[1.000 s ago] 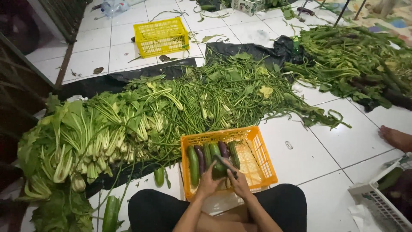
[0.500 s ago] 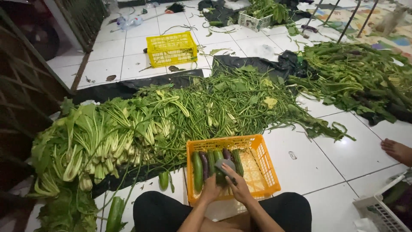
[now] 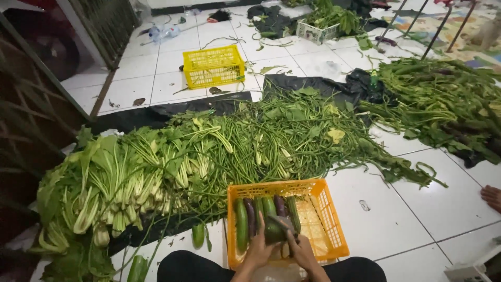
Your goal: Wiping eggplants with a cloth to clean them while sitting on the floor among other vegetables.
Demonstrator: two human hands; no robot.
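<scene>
An orange plastic crate (image 3: 327,219) sits on the white tiles in front of my knees. Several green cucumbers (image 3: 241,224) and a purple eggplant (image 3: 250,215) lie side by side in its left half. My left hand (image 3: 259,251) and my right hand (image 3: 299,249) meet over the crate's near edge. Both grip one green cucumber (image 3: 275,231), held just above the others.
A big pile of leafy greens (image 3: 104,183) and long beans (image 3: 271,136) lies on black sheeting beyond the crate. A yellow crate (image 3: 213,66) stands farther back. More greens (image 3: 443,104) lie at the right. Another person's foot (image 3: 491,197) shows at the right edge. Loose cucumbers (image 3: 198,235) lie by my left knee.
The view has tilted up and nearer. My hands have shifted slightly toward the crate's near edge while still holding the cucumber.
</scene>
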